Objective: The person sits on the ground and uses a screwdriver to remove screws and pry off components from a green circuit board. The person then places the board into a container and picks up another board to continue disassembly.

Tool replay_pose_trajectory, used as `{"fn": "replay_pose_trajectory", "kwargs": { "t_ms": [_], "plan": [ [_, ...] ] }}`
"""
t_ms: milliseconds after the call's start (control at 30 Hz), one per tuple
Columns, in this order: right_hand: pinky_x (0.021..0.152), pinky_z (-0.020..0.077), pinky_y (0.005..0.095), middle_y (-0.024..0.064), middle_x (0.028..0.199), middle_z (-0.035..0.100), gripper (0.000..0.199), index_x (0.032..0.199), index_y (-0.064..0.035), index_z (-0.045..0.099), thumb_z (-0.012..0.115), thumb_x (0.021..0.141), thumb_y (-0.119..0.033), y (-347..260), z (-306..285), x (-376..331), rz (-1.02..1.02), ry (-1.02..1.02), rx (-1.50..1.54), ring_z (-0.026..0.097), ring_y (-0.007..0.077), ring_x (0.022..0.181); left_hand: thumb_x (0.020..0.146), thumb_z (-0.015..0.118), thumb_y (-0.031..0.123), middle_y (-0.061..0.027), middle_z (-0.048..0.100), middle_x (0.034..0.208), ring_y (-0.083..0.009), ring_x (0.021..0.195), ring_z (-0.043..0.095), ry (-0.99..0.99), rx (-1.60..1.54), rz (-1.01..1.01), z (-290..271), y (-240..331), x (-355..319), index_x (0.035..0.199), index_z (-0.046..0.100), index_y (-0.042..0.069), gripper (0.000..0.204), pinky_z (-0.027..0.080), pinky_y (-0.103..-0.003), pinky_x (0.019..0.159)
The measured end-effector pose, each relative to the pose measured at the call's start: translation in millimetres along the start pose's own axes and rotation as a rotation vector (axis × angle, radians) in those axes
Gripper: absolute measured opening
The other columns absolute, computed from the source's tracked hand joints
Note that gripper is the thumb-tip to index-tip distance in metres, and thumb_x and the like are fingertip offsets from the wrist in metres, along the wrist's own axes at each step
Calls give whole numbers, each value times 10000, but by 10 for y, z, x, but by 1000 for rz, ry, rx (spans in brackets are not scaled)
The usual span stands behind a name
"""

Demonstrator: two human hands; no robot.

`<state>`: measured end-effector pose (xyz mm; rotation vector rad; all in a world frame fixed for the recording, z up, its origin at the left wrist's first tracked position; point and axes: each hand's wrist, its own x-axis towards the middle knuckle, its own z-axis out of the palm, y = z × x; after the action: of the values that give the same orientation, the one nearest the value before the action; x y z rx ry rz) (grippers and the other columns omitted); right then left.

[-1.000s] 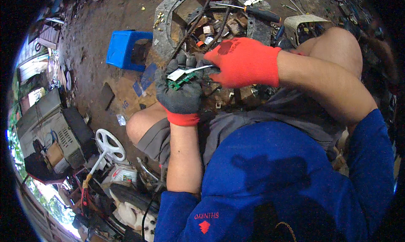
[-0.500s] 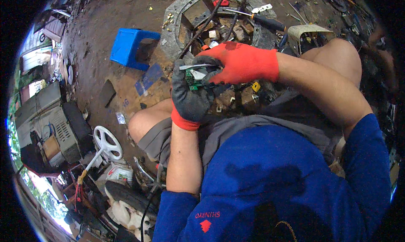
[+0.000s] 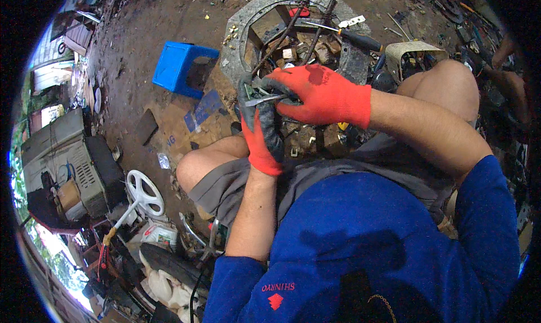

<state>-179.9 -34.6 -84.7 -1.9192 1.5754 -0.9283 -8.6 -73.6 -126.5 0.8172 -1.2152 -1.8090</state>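
My right hand (image 3: 324, 93) pinches a blade (image 3: 262, 100); my left hand (image 3: 264, 132) curls round a mostly hidden board (image 3: 253, 92). Slipping could stab that palm.

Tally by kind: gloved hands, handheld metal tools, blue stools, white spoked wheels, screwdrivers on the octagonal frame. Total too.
Left hand and right hand, gloved: 2
Handheld metal tool: 1
Blue stool: 1
White spoked wheel: 1
Screwdriver on octagonal frame: 1
Total: 6

Dirt floor (image 3: 127, 69) left of the blue stool (image 3: 173, 69) gives passage; rods (image 3: 291, 25) obstruct the grey ring (image 3: 236, 55)
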Motion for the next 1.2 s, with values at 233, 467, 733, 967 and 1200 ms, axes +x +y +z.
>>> {"fn": "replay_pose_trajectory", "kwargs": {
  "t_ms": [233,467,733,967,1200],
  "plan": [
    [835,498,435,169,1116,606,546,1279,-53,490,640,822,-311,-22,-55,-14,-64,-155,-122,607,356,987,988,405,355,-73,623,1065,-205,944,606,205,-190,-357,-342,-88,-126,1172,564,82,365,500,-365,824],
    [800,505,438,180,988,644,416,1188,-47,558,627,840,-264,-28,26,-10,-32,-9,74,620,375,926,966,496,213,-69,641,1010,-174,837,629,-7,202,-40,-61,182,-30,1100,607,44,243,524,-322,728],
    [797,500,452,223,941,646,322,1047,-30,602,583,848,-282,3,83,8,38,143,212,622,395,912,952,502,215,-96,646,1057,-216,917,639,29,-126,-227,-45,216,-25,1130,598,28,276,533,-363,764],
    [834,491,449,240,964,643,359,1058,-29,609,553,861,-323,13,-104,87,218,3,346,617,400,951,937,481,210,-151,619,1157,-307,1057,603,-84,-380,-256,-8,333,-65,1222,543,18,350,474,-466,936],
    [879,482,446,255,1004,642,400,1100,-33,604,545,862,-348,111,-48,74,147,88,246,614,405,978,939,488,185,-150,543,1300,-298,1180,545,-122,-584,-355,-109,317,-51,1348,433,21,444,426,-483,1018]
  ]
}}
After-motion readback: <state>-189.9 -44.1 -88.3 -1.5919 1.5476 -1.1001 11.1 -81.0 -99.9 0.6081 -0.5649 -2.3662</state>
